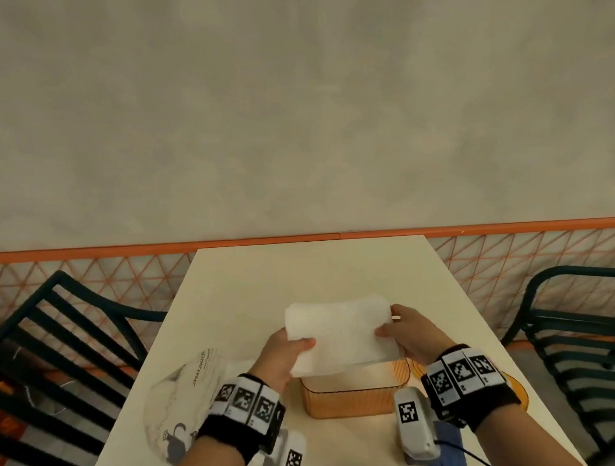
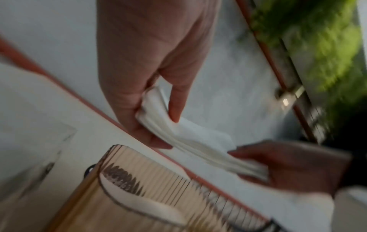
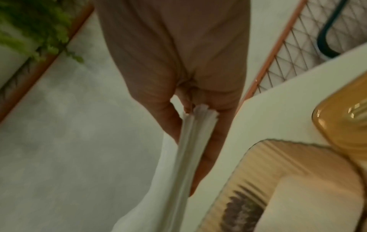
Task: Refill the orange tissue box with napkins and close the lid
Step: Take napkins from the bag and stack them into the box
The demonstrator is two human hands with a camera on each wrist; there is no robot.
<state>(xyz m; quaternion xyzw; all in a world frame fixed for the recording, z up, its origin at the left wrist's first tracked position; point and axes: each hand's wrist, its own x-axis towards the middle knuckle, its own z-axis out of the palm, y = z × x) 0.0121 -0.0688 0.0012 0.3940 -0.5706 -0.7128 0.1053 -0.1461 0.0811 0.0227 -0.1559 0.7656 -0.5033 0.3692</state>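
A white stack of napkins (image 1: pixel 340 334) hangs in the air above the open orange ribbed tissue box (image 1: pixel 350 397), which stands on the cream table (image 1: pixel 230 292). My left hand (image 1: pixel 287 349) pinches the stack's left edge, thumb on top. My right hand (image 1: pixel 402 328) pinches its right edge. The left wrist view shows the napkins (image 2: pixel 190 139) between thumb and fingers above the box (image 2: pixel 151 185). The right wrist view shows the stack's edge (image 3: pixel 190 141) in my right hand, the box (image 3: pixel 278 180) below. The orange lid (image 3: pixel 345 119) lies off the box, to its right.
A clear plastic wrapper with print (image 1: pixel 186 397) lies on the table to the left of the box. Dark slatted chairs stand on the left (image 1: pixel 52 345) and right (image 1: pixel 589 333). An orange lattice fence (image 1: pixel 518 250) and a grey wall lie beyond the table's far edge.
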